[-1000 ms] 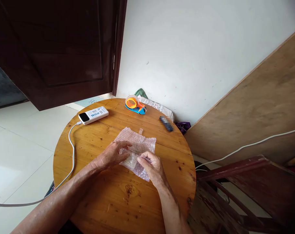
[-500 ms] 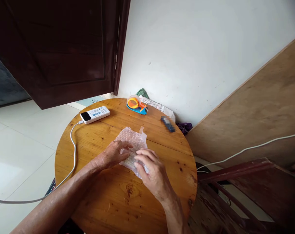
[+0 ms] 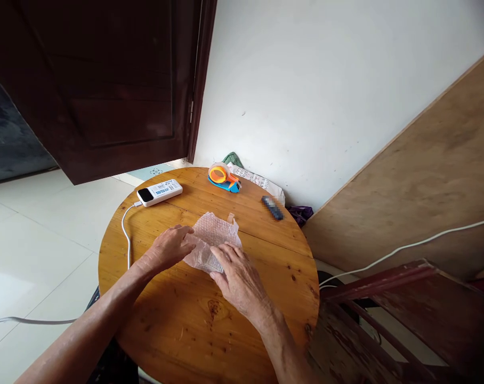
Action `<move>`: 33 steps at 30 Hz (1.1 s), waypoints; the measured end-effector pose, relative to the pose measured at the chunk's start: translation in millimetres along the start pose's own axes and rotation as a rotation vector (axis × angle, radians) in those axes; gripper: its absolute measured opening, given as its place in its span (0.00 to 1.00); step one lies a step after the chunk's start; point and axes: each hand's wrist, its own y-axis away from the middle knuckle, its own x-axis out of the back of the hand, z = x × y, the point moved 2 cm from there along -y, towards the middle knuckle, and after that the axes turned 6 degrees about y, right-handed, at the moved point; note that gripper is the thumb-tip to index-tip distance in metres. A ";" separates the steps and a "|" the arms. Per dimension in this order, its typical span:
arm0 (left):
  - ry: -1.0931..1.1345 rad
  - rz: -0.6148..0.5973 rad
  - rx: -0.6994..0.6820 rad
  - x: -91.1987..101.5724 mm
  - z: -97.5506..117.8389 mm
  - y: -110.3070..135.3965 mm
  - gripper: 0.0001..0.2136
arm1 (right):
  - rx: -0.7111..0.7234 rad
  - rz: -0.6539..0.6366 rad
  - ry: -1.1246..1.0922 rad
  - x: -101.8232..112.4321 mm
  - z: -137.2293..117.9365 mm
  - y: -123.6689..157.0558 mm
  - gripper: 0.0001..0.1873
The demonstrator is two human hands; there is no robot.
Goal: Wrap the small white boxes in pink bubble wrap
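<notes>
I am standing in the room and watching two bare hands that are working at a round wooden counter (image 3: pixel 186 341). A sheet of bubble wrap (image 3: pixel 216 229) is lying near the middle of the counter, between the hands, and something pale and flat is showing dimly in its near part. A short strip of tape (image 3: pixel 231 217) is sticking out from its far edge.

The left hand (image 3: pixel 172 246) is staying at the left edge of the wrap. Its thumb and index finger are standing well apart, and the wrap is lying to their right. I am not seeing anything gripped there. The right hand (image 3: pixel 242 280) is nearer to the wrap, as its fingers (image 3: pixel 230 253) are reaching over the near right part. They are lying almost straight, with the thumb apart at the near edge; if they are pressing, I cannot tell. From this hand, most of the wrap is extending to the left and far side. Its long axis I cannot judge surely, because the outline is crumpled and partly covered.

Farther off, a white device (image 3: pixel 160 193) with a cable is resting at the left, and an orange and blue tape dispenser (image 3: pixel 225 178) is standing at the far edge.
</notes>
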 end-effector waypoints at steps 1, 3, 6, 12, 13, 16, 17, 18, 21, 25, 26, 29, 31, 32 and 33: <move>-0.022 0.024 0.033 -0.9 -3.3 1.4 0.20 | -0.003 -0.030 0.025 -1.7 -1.3 -0.9 0.27; -0.032 0.040 0.101 -3.2 -7.7 4.9 0.23 | -0.007 -0.078 0.064 -5.2 -3.0 -2.3 0.30; -0.006 0.014 0.177 -5.1 -8.9 9.8 0.27 | -0.004 -0.102 0.094 -8.6 -4.1 -3.6 0.30; 0.159 0.016 0.187 -8.5 -10.1 10.6 0.17 | 0.006 -0.105 0.103 -7.9 -6.5 -9.2 0.23; 0.251 0.004 0.178 -10.1 -10.2 10.2 0.14 | 0.010 -0.108 0.104 -7.3 -7.3 -10.7 0.22; 0.586 -0.065 0.196 -15.9 -6.4 10.1 0.11 | 0.018 -0.132 0.113 -5.0 -9.3 -15.1 0.20; 0.677 -0.082 0.211 -18.0 -3.2 10.3 0.11 | 0.020 -0.141 0.118 -4.1 -9.9 -16.4 0.19; 0.748 -0.093 0.218 -20.0 1.0 10.4 0.11 | 0.024 -0.151 0.122 -3.2 -10.4 -17.5 0.19; 0.821 -0.081 0.189 -27.1 16.5 10.3 0.11 | 0.023 -0.158 0.120 -2.4 -11.6 -20.2 0.15; 0.609 0.014 0.074 -36.2 34.4 11.4 0.12 | -0.057 -0.122 0.084 -7.8 -10.1 -21.0 0.25; 0.516 0.042 0.040 -37.4 38.1 12.4 0.12 | -0.070 -0.112 0.069 -9.4 -9.0 -20.2 0.28; 0.269 0.045 -0.029 -37.6 48.0 16.6 0.07 | -0.075 -0.062 0.001 -10.0 -2.6 -13.0 0.33; 0.149 0.003 -0.042 -35.4 53.5 19.8 0.04 | -0.078 -0.017 -0.072 -5.4 4.6 -3.7 0.36; 0.096 -0.020 -0.050 -34.1 55.9 21.3 0.05 | -0.087 0.004 -0.115 -2.2 8.9 2.0 0.37; 0.042 -0.039 -0.064 -32.8 58.0 22.8 0.06 | -0.101 0.021 -0.158 1.1 13.4 7.9 0.37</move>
